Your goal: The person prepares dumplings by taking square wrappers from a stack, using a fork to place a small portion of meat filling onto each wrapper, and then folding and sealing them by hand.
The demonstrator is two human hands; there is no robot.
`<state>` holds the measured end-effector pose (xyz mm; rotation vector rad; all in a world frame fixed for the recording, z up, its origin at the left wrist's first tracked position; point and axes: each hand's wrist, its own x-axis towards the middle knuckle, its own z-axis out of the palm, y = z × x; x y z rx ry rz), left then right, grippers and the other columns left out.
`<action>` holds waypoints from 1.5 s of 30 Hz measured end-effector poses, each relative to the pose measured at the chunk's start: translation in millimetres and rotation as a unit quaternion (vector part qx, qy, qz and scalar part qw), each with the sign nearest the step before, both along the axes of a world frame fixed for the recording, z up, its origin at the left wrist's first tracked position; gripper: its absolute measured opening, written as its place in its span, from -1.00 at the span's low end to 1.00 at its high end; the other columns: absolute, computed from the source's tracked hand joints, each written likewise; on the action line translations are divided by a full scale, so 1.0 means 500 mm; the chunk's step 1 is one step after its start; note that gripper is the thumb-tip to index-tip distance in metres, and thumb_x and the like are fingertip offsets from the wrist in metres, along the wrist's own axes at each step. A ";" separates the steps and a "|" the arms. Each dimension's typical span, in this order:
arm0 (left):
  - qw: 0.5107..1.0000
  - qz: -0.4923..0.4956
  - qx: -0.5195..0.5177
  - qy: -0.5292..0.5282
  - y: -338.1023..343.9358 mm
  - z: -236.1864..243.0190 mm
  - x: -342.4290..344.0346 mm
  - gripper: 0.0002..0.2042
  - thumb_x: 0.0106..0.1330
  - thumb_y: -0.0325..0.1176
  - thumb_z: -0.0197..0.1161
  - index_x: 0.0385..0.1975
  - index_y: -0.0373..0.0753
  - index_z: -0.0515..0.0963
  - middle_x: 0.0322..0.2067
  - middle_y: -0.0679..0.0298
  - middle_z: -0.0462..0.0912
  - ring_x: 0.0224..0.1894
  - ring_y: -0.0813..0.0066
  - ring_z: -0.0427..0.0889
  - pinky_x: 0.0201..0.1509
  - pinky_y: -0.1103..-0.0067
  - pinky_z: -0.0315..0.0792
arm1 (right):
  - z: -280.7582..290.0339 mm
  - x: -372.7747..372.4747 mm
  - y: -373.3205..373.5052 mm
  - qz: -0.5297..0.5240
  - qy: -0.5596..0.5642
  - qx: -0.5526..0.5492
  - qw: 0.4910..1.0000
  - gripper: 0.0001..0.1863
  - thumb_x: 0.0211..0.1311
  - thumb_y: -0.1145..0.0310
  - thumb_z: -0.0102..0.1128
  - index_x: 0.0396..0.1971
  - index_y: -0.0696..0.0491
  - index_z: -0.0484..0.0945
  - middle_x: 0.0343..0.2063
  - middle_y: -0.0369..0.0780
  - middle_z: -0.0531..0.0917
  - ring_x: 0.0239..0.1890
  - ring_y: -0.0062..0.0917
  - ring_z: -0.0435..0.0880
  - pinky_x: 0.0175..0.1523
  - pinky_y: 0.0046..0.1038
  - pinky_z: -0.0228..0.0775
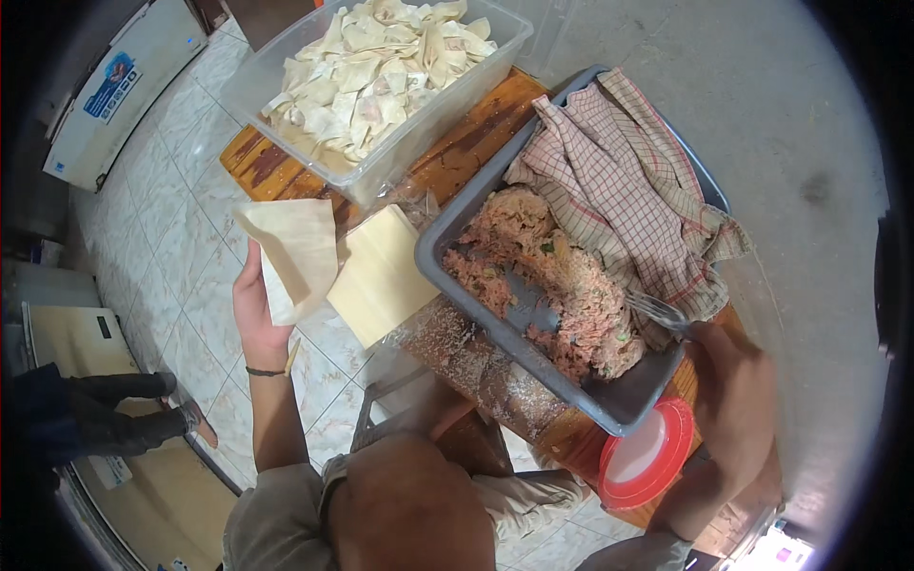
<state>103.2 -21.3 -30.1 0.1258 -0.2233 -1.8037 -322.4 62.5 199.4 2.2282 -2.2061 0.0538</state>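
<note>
On my left hand lies a square dough wrapper, raised at the left of the table, with most of the fingers hidden beneath it. My right hand is closed round the handle of a fork, whose tines touch the raw minced meat in a grey tub. Bits of green show in the meat. Between my left hand and the tub sits a stack of pale wrappers. A checked cloth covers the tub's far right part.
A clear plastic box full of folded dumplings stands at the back of the wooden table. A red-rimmed bowl of whitish contents is near my right forearm. At far left, another person's legs show on the tiled floor.
</note>
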 end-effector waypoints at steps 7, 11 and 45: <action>0.994 0.090 -0.050 -0.045 0.061 0.114 -0.058 -0.42 0.47 -0.04 -0.22 0.39 -0.25 0.07 0.42 0.02 0.01 0.44 0.00 0.03 0.47 -0.01 -0.18 | -0.058 0.001 0.089 -0.027 -0.191 -0.132 0.972 -0.85 0.13 0.45 0.26 -0.28 0.10 0.60 -0.53 -0.14 0.59 -0.48 -0.23 0.57 -0.34 -0.27 0.32; 0.985 0.052 0.133 -0.100 0.143 0.130 -0.102 -0.35 0.44 -0.02 -0.24 0.44 -0.22 -0.07 0.47 0.08 -0.19 0.49 0.04 -0.13 0.46 -0.05 -0.31 | -0.069 -0.042 0.093 -0.024 -0.047 -0.171 0.984 -0.91 0.12 0.39 0.29 -0.40 0.06 0.61 -0.56 -0.21 0.55 -0.40 -0.33 0.51 -0.19 -0.30 0.21; 0.961 0.128 0.014 -0.247 0.199 0.162 0.179 -0.40 0.46 -0.19 -0.09 0.44 -0.18 -0.07 0.43 0.04 -0.01 0.42 0.06 0.10 0.46 0.00 -0.17 | -0.186 0.021 -0.030 0.014 0.265 -0.108 0.958 -0.84 0.06 0.38 0.11 -0.59 -0.05 0.67 -0.51 -0.25 0.69 -0.26 -0.46 0.68 0.11 -0.32 0.21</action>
